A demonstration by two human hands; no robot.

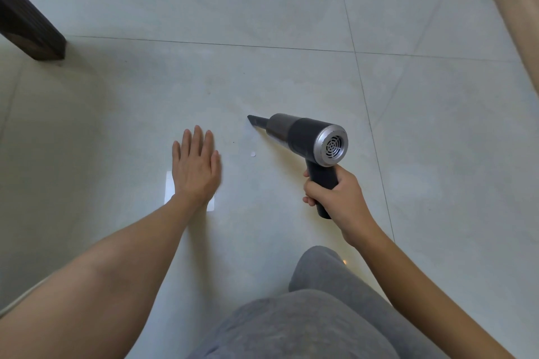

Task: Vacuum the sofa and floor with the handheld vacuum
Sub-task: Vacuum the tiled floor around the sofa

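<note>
Handheld vacuum [303, 137] gripped by right hand [335, 198]; left hand [195, 169] fingers spread flat, seemingly touching floor [204, 67].

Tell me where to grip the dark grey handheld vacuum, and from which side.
Grip the dark grey handheld vacuum by its pistol-style handle, coming from below and behind. The handle drops clear of the barrel, so the narrow nozzle stays free. The right hand holds it that way.

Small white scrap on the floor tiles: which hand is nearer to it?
Left. The open left hand lies just left of the small white scrap; the right hand, gripping the grey handheld vacuum, is farther, down-right.
</note>
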